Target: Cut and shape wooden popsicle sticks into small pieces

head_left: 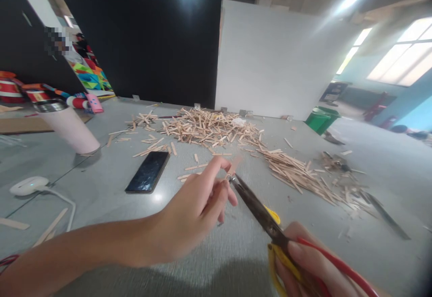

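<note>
My left hand (pixel 199 204) is closed in a pinch on a short wooden craft stick (pixel 235 164), blurred, which slants up past the fingertips. In my right hand (pixel 315 261), at lower right, is a pair of scissors (pixel 253 204) with dark blades and red and yellow handles. The blades point up and left, their tips close to the stick at my left fingertips. Something small and shiny shows at the tips; I cannot make out what it is. My right hand's fingers are partly hidden by the handles.
Behind my hands lies a big heap of craft sticks (pixel 205 128), with another pile (pixel 293 168) to the right. A phone (pixel 148 173), a pink bottle (pixel 69 128) and a white corded device (pixel 30 185) are at left. A loose blade (pixel 386 216) lies far right.
</note>
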Demonstrator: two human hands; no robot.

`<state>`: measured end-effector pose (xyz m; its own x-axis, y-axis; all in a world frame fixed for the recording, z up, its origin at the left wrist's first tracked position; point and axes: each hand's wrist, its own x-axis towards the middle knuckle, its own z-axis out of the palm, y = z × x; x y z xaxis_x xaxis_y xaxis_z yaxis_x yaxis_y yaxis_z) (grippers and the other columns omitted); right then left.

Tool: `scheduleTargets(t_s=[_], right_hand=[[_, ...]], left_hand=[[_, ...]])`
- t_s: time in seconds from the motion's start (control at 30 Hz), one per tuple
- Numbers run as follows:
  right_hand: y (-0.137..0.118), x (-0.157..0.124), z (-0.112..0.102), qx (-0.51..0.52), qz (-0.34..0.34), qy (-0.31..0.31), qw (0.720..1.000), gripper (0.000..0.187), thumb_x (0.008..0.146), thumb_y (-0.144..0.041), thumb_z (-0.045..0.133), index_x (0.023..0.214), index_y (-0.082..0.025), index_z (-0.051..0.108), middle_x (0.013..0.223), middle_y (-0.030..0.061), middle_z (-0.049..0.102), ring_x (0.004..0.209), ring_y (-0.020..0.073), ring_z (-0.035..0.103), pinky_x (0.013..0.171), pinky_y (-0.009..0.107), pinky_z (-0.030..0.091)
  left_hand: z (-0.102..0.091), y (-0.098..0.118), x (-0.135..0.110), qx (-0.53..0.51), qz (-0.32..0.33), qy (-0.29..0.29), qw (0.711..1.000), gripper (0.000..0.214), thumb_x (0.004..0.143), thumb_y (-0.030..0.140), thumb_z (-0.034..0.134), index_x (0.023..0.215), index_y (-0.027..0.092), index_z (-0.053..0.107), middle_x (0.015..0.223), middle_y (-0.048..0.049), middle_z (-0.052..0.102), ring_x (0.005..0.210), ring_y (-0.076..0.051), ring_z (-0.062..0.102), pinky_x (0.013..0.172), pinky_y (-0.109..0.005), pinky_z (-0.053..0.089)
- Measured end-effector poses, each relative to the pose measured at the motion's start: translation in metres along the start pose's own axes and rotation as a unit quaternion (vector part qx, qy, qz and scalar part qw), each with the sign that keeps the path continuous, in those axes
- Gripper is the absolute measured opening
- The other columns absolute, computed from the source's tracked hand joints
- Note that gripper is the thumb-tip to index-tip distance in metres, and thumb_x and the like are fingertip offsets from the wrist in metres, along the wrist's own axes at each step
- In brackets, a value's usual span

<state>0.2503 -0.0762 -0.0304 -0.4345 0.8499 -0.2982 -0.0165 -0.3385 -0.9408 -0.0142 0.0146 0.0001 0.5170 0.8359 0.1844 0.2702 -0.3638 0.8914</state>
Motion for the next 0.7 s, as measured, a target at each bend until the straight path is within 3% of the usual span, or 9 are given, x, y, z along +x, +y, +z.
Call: scheduleTargets(t_s=[0.23,0.33,0.4,0.53,0.7], right_hand=[[-0.002,0.001,0.0,-0.046,0.033,0.014,0.998,0.059,0.102,-0.075,0.058,0.08,-0.02,0.059,0.066,-0.0038,0.053,0.059,0.0109,0.042,0.057,0.026,0.032],[-0.006,0.003,0.004,-0.053,0.067,0.062,0.994,0.06,0.099,-0.075,0.061,0.073,-0.02,0.059,0.06,-0.0046,0.049,0.055,0.0102,0.038,0.052,0.024,0.03],[-0.006,0.005,0.005,-0.036,0.093,0.089,0.991,0.061,0.097,-0.075,0.064,0.069,-0.021,0.059,0.056,-0.0049,0.047,0.051,0.0101,0.035,0.046,0.023,0.029],[-0.002,0.006,0.002,0.023,0.115,0.086,0.989,0.064,0.089,-0.08,0.07,0.059,-0.026,0.052,0.049,-0.0047,0.044,0.043,0.0115,0.035,0.041,0.026,0.034],[-0.009,0.003,0.005,0.069,0.106,0.107,0.986,0.063,0.089,-0.081,0.07,0.064,-0.027,0.048,0.043,-0.0089,0.038,0.038,0.01,0.031,0.041,0.026,0.035]], left_hand=[[0.0,0.003,0.0,0.017,0.002,-0.006,1.0,0.011,0.115,0.036,0.036,0.12,0.028,0.042,0.091,0.0004,0.075,0.06,-0.013,0.064,0.056,-0.025,0.05],[-0.002,0.001,0.0,0.023,0.005,-0.006,1.0,0.011,0.115,0.036,0.036,0.119,0.028,0.043,0.092,0.0002,0.076,0.06,-0.013,0.064,0.055,-0.024,0.049],[-0.002,-0.001,0.001,0.024,0.006,-0.003,1.0,0.011,0.115,0.036,0.037,0.119,0.029,0.044,0.092,0.0002,0.076,0.059,-0.013,0.064,0.056,-0.024,0.051],[-0.002,-0.002,0.002,0.021,-0.006,0.008,1.0,0.011,0.115,0.037,0.039,0.121,0.029,0.043,0.089,0.0014,0.076,0.057,-0.013,0.062,0.057,-0.026,0.05],[-0.003,0.0,0.002,-0.029,-0.035,-0.01,0.999,0.014,0.115,0.038,0.038,0.123,0.028,0.044,0.088,0.0022,0.076,0.058,-0.013,0.062,0.056,-0.025,0.048]])
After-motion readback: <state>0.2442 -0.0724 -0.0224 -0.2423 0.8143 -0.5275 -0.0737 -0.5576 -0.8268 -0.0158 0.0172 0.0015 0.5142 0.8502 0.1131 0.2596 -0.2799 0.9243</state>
